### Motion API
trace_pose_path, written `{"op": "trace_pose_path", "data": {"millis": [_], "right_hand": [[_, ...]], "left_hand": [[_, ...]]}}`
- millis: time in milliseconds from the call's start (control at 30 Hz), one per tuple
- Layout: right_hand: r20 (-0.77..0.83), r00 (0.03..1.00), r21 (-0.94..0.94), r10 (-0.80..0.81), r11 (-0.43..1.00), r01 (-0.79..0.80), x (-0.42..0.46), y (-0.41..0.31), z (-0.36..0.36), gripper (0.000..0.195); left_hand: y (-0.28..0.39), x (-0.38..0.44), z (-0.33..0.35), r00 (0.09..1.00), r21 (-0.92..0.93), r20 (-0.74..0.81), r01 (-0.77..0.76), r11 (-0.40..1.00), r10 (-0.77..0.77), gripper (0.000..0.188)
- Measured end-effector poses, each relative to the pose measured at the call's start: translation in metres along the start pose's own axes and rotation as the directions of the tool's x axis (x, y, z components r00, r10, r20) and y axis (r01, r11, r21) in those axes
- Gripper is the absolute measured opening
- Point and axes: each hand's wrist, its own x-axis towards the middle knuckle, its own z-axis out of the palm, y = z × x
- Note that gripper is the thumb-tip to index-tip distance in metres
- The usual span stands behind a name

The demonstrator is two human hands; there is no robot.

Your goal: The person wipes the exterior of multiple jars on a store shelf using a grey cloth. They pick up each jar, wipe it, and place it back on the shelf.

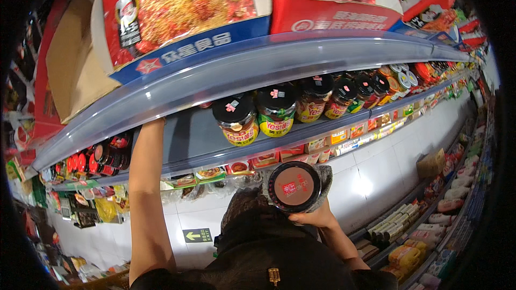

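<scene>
My right hand [316,214] grips a dark-lidded jar [294,188], its round lid with a brownish top facing up at me. A grey cloth [325,181] is bunched between that hand and the jar's side. My left forearm [147,169] reaches up into the shelf, and the left hand itself is hidden behind the clear front strip [225,82] of the shelf above. Right of that arm, on the grey shelf board [189,133], stand a black-lidded jar with a yellow label [238,129] and a black-lidded jar with a green label [277,119].
More jars [314,98] line the shelf to the right, and red-lidded jars [82,163] sit left of my arm. Overhead are cardboard display boxes [322,16] of food packets. A lower shelf holds small boxes [266,159]. Across the tiled floor [363,169] runs another stocked shelf [419,225].
</scene>
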Motion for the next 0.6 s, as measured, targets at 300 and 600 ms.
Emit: {"op": "trace_pose_path", "data": {"millis": [300, 600], "right_hand": [[-0.081, 0.997, 0.055, 0.021, 0.998, -0.016, -0.003, 0.000, 0.000, 0.100], [-0.102, 0.991, 0.073, 0.084, 0.994, -0.077, -0.003, 0.004, -0.005, 0.101]], "left_hand": [[0.012, 0.047, 0.004, 0.999, -0.020, 0.031, -0.015, 1.000, 0.015, 0.034], [0.015, 0.055, 0.006, 0.999, -0.057, 0.043, -0.020, 0.998, 0.023, 0.035]]}}
